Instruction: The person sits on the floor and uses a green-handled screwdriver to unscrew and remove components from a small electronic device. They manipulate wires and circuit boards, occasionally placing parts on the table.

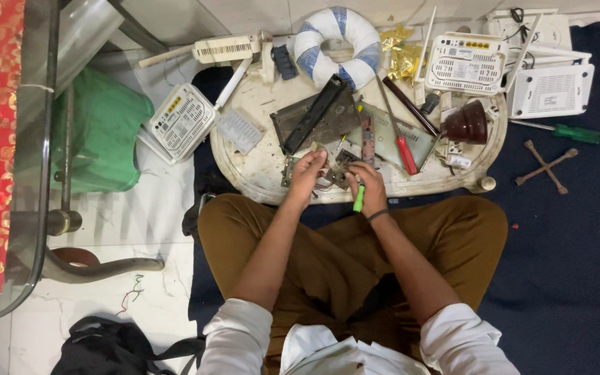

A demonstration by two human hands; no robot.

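Note:
I sit cross-legged at a low white table [258, 167] on the floor. My left hand [307, 173] pinches a small circuit board part [335, 172] at the table's near edge. Close beside it, my right hand [368, 186] grips a tool with a green handle [360, 199], its tip toward the same small part. A dark flat metal casing [314, 118] lies just beyond my hands. Right of it, a red-handled screwdriver [403, 149] rests on a pale board.
White routers [183, 121] [468, 64] [553, 90] lie around the table, with a blue-and-white ring [335, 42] at the back. A green-handled screwdriver [578, 133] and a cross wrench [546, 167] lie on the dark mat at right. A glass table [8, 208] stands at left.

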